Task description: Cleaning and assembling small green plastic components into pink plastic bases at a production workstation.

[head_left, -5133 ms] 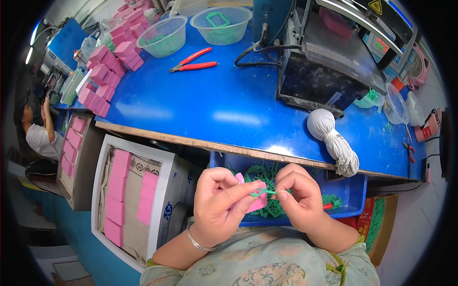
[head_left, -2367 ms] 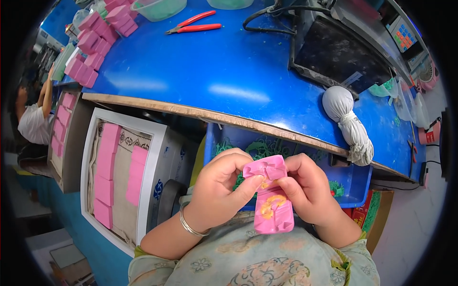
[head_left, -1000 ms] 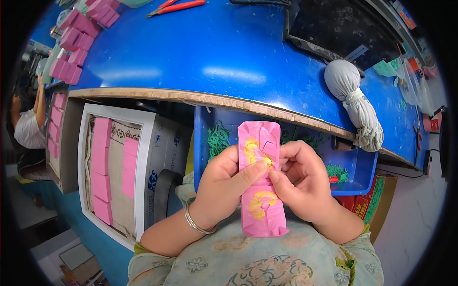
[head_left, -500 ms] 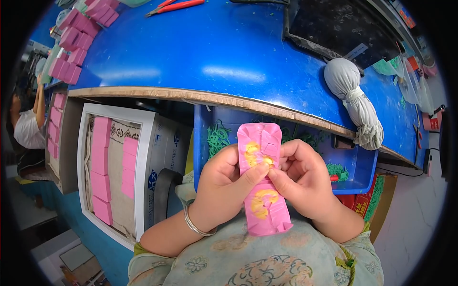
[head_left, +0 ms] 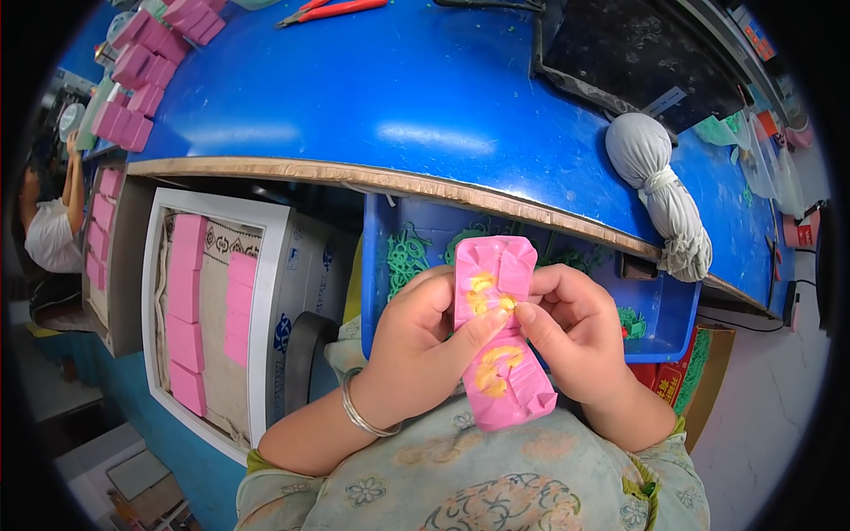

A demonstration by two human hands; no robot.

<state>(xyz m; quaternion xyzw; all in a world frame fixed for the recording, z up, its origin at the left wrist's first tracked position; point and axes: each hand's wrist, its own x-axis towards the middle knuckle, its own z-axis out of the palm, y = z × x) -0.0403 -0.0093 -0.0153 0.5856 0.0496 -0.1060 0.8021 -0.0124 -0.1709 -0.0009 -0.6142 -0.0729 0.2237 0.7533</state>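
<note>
In front of my chest I hold a long pink piece, soft-looking like a rubber mould (head_left: 522, 403), with yellow patches in its upper and lower halves. Its corners are creased and folded, and it tilts slightly. My left hand (head_left: 421, 336) is closed on its left edge, the thumb lying across the middle. From the other side my right hand (head_left: 575, 332) pinches it, thumb pressing near the upper yellow patch. Most of the fingers behind the pink piece are hidden. Below it, partly behind, sits a blue bin (head_left: 660, 329) with green stringy scraps (head_left: 408, 251).
A blue table (head_left: 372, 97) carries red-handled pliers (head_left: 341, 9), a tied grey cloth bundle (head_left: 660, 186) and stacked pink blocks (head_left: 142, 66). Left, an open box (head_left: 282, 239) holds pink blocks in rows. Farther left, a person in a white top (head_left: 53, 237) has raised arms.
The pink piece has shifted slightly right and turned, its lower end swinging right. Both hands moved a little with it and keep hold.
</note>
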